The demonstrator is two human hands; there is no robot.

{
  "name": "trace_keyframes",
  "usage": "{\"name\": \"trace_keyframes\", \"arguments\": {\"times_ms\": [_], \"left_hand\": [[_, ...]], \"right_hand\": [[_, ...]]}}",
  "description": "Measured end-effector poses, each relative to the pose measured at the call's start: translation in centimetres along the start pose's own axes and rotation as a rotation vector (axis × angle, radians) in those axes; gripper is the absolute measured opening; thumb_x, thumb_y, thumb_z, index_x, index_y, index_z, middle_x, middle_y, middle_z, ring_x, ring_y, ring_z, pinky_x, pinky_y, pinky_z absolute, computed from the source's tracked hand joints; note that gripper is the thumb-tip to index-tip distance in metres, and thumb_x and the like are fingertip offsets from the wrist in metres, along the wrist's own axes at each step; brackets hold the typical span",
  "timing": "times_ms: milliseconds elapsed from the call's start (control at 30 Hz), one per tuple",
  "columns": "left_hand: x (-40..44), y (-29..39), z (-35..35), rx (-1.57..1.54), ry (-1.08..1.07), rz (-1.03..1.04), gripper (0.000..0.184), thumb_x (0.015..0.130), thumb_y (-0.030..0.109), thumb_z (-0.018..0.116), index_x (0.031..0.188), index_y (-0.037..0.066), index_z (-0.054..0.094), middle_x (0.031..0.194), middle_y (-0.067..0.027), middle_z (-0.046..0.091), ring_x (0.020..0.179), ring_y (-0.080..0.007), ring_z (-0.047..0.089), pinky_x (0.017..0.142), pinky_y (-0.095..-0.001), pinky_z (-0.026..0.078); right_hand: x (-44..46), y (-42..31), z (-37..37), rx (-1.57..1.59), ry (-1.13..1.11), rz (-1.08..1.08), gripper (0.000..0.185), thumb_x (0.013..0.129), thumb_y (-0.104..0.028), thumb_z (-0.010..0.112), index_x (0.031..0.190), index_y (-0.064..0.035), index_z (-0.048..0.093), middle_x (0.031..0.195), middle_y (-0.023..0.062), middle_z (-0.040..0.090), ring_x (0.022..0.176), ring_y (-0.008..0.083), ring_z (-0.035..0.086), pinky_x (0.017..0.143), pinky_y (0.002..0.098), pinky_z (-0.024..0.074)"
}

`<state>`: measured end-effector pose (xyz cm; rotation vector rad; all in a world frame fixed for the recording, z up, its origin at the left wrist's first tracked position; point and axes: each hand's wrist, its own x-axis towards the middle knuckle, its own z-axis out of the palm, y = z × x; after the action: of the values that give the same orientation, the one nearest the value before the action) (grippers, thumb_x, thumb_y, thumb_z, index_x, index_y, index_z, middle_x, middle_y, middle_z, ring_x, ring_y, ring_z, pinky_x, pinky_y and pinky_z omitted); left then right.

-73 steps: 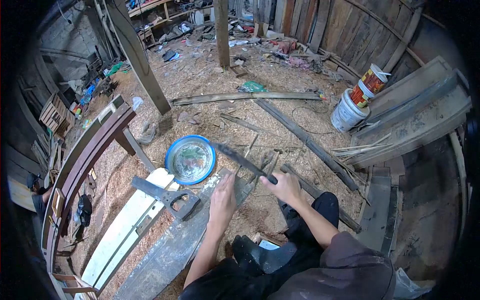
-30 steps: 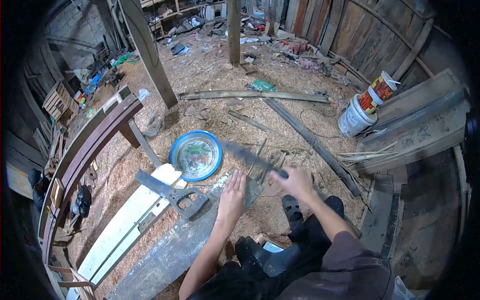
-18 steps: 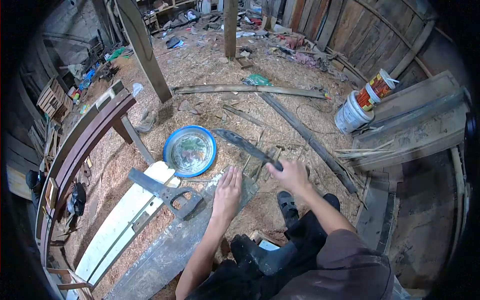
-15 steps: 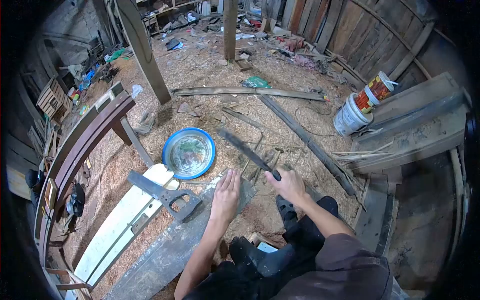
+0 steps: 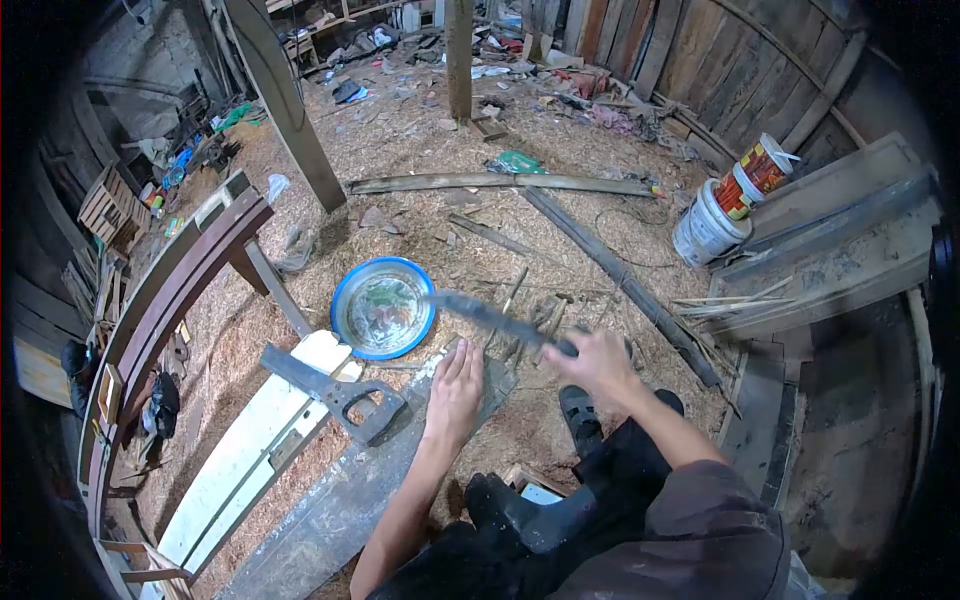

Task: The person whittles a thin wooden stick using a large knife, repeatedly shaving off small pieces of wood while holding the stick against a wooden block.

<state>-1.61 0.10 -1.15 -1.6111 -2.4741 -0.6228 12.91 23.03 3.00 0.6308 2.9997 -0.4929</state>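
My left hand [image 5: 457,393] lies on the grey plank [image 5: 330,510], fingers stretched out together and pointing away from me. My right hand [image 5: 597,365] is wrapped round the dark handle of a machete [image 5: 492,318], whose blade is blurred and points left, above the plank's far end and the ground beyond it. The blade's tip overlaps the right rim of a blue-edged metal basin [image 5: 430,318] from this view. Left of my left hand, a handsaw [image 5: 330,388] rests across a white board [image 5: 232,455] and the plank. Whether anything lies under my left palm is hidden.
Wood shavings cover the ground. A curved wooden frame [image 5: 160,300] stands at left, near a post [image 5: 285,110]. Long timbers [image 5: 625,278] lie ahead. Stacked buckets [image 5: 710,225] stand at right, beside large boards [image 5: 830,250]. My feet are close below the plank.
The machete's blade has dropped at its tip and turned flatter, while my right hand shifted slightly to the right. My left hand stays on the plank. The view has shifted slightly.
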Motion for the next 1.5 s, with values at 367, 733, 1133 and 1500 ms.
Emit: {"name": "trace_keyframes", "arguments": {"times_ms": [367, 733, 1133, 1500], "left_hand": [[0.2, 0.5, -0.4, 0.029, -0.066, -0.032, 0.052, 0.087, 0.002, 0.057, 0.138, -0.011, 0.052, 0.139, -0.0289, 0.060, 0.136, -0.0368, 0.055, 0.113, -0.0450, 0.042], [-0.2, 0.5, 0.0, 0.021, -0.015, 0.003, 0.055, 0.084, -0.001, 0.058, 0.137, -0.011, 0.051, 0.136, -0.0273, 0.062, 0.135, -0.0378, 0.055, 0.114, -0.0445, 0.042], [0.9, 0.3, 0.2, 0.001, 0.015, -0.026, 0.052, 0.085, 0.001, 0.058, 0.135, -0.011, 0.052, 0.137, -0.0287, 0.061, 0.135, -0.0386, 0.055, 0.114, -0.0458, 0.042], [0.5, 0.4, -0.2, 0.013, 0.023, 0.020, 0.052, 0.084, 0.001, 0.060, 0.134, -0.012, 0.054, 0.134, -0.0277, 0.064, 0.133, -0.0374, 0.057, 0.114, -0.0457, 0.042]], "right_hand": [[0.8, 1.1, 0.9, -0.013, 0.126, -0.038, 0.070, 0.100, -0.070, 0.045, 0.074, -0.0070, 0.061, 0.054, 0.0079, 0.059, 0.046, 0.0285, 0.060, 0.047, 0.0447, 0.0510], [1.2, 1.5, 1.4, 0.045, 0.177, 0.084, 0.070, 0.101, -0.071, 0.043, 0.080, -0.0081, 0.065, 0.051, 0.0004, 0.052, 0.043, 0.0183, 0.054, 0.045, 0.0440, 0.0482], [-0.4, 0.3, 2.6, 0.072, 0.184, 0.155, 0.068, 0.100, -0.070, 0.044, 0.083, -0.0080, 0.066, 0.053, 0.0019, 0.052, 0.045, 0.0201, 0.051, 0.050, 0.0422, 0.0491], [-1.1, 0.4, 3.4, 0.259, 0.213, 0.144, 0.071, 0.100, -0.069, 0.048, 0.082, -0.0023, 0.064, 0.061, 0.0075, 0.062, 0.048, 0.0278, 0.057, 0.053, 0.0432, 0.0512]]}}
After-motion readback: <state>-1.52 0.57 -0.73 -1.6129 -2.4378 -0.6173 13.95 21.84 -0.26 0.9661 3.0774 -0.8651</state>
